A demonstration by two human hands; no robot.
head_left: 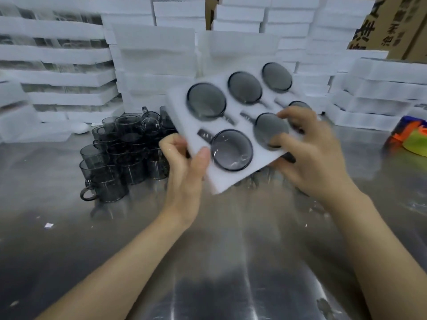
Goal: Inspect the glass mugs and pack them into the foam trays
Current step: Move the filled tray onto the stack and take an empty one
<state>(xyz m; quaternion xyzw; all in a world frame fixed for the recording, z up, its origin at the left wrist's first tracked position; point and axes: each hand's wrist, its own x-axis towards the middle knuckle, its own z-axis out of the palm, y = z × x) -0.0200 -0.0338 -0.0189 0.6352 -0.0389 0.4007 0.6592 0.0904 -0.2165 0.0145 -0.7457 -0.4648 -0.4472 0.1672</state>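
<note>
A white foam tray (182,100) is lifted and tilted above the steel table, its round holes filled with several smoky glass mugs (206,100) seen end-on. My left hand (184,162) grips the tray's near left edge, thumb on top. My right hand (309,153) holds the tray's right side, fingers over the mugs there. A cluster of loose dark glass mugs (120,155) stands stacked on the table to the left, behind my left hand.
Stacks of white foam trays (69,77) wall the back and left; more stacks (379,88) sit at the right. Cardboard boxes (397,26) stand at the back right. A colourful bag (413,137) lies at the right edge. The steel table (208,262) reflects light.
</note>
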